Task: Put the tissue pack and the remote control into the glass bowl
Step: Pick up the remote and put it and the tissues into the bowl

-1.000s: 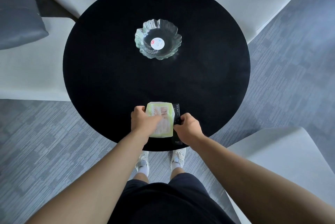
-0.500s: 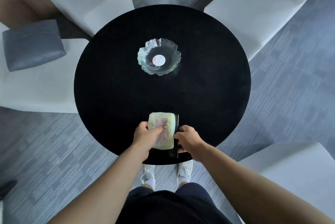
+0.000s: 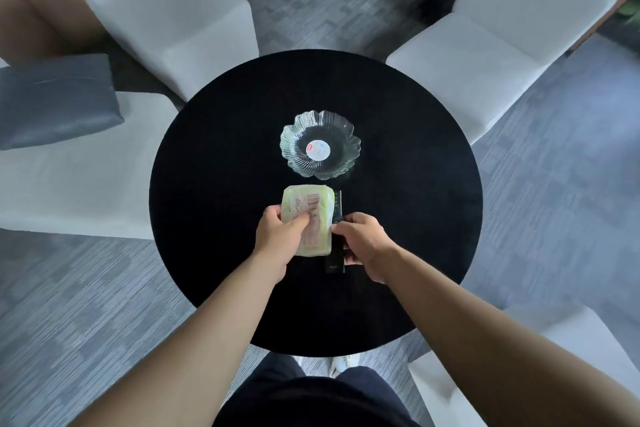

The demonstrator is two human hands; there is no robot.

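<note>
A scalloped glass bowl [image 3: 301,160] with a round sticker in its base stands near the middle of the round black table [image 3: 214,184]. Just in front of the bowl my left hand [image 3: 277,239] grips a pale green tissue pack [image 3: 315,205], thumb on top. Beside it, on the right, my right hand [image 3: 363,246] holds a slim black remote control [image 3: 337,208], which is partly hidden by the pack and my fingers. Both things are side by side, short of the bowl's near rim.
White upholstered chairs ring the table: far left [image 3: 166,18], far right [image 3: 485,56], left [image 3: 69,184] and near right [image 3: 571,333]. A grey cushion [image 3: 55,101] lies on the left chair. Grey patterned carpet [image 3: 86,305] covers the floor.
Both hands have carried the tissue pack and remote forward from the table's near edge to just in front of the bowl. The camera view has shifted forward too.
</note>
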